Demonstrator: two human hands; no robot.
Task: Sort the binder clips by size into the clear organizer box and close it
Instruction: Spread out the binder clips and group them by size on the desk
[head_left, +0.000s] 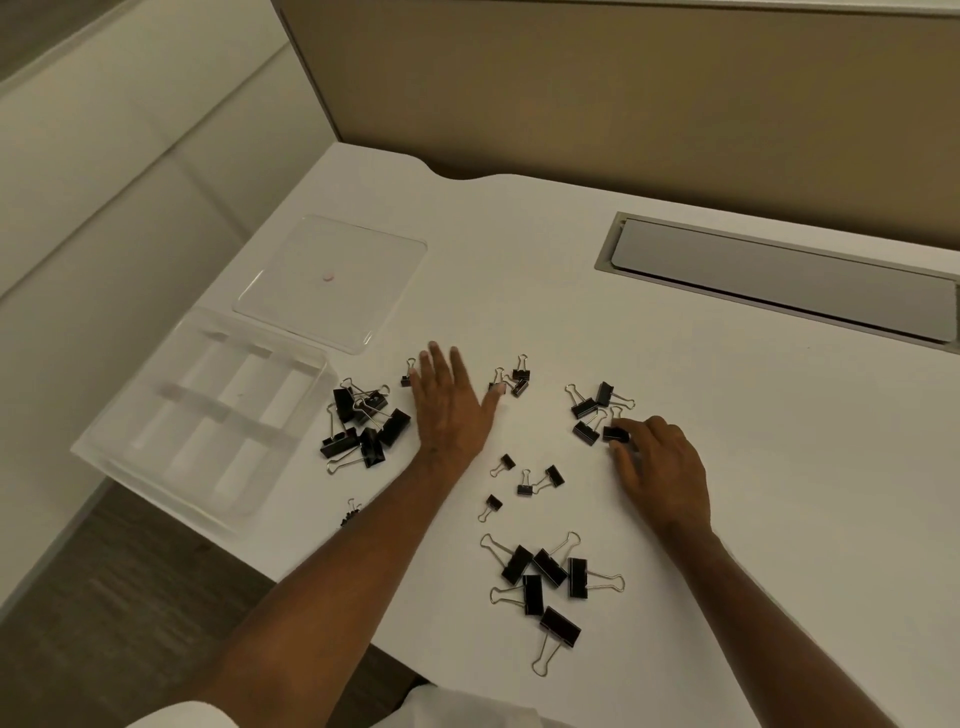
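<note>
Black binder clips lie in loose groups on the white desk (727, 441). A pile of large clips (363, 423) sits beside the clear organizer box (156, 431), whose compartments hold nothing. Its clear lid (332, 280) lies flat behind it. Another group of large clips (545, 582) is near the front edge. Small clips (524, 480) lie in the middle, and a few more (517, 376) farther back. My left hand (449, 402) rests flat on the desk with fingers spread. My right hand (660, 467) pinches a medium clip (615, 434) at the edge of a medium-clip group (592, 405).
A grey cable-tray cover (779, 275) is set into the desk at the back right. A tan partition (623, 93) stands behind the desk. The organizer box overhangs the desk's left edge, with floor below. One small clip (350, 512) lies near that edge by my left forearm.
</note>
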